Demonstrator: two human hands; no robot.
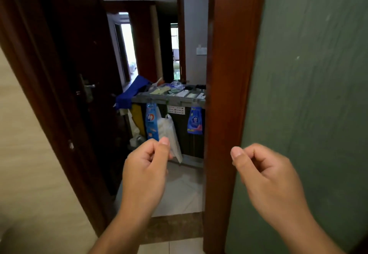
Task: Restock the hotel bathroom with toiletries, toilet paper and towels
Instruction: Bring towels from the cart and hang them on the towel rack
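Both are curling into empty fists, my left hand (146,164) and right hand (264,172) freeing themselves for the toiletries (175,90), which are lying atop the housekeeping cart (179,102) beyond the door frame (225,94).

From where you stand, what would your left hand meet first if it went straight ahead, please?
Probably the white plastic bag hanging on the front of the cart: the left hand points straight at it. Depth is unclear, but nothing nearer shows.
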